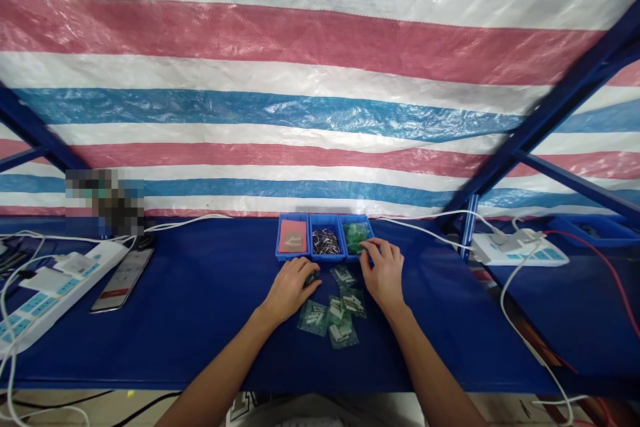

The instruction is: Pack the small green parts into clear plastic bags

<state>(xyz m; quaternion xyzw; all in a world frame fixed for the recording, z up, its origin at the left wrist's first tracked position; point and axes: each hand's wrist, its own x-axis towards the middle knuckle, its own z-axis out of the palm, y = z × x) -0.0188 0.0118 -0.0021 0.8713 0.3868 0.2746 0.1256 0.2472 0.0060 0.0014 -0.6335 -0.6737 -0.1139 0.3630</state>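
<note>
In the head view, three bins stand side by side at the far edge of the table (200, 320), likely so both hands reach them easily. The left bin (293, 257) holds a pink piece, the middle bin (327, 258) metal pins (326, 242), the right bin (352, 258) green film (356, 233). Five packed bags (313, 317) lie between the forearms, near side of the bins, probably to keep them handy. The left hand (289, 288), palm down and wrist low, pinches a small greenish bag (312, 277) between thumb and fingers. The right hand (385, 275) arches over the right bin's near right corner, fingers curled; whether they grip anything cannot be told.
</note>
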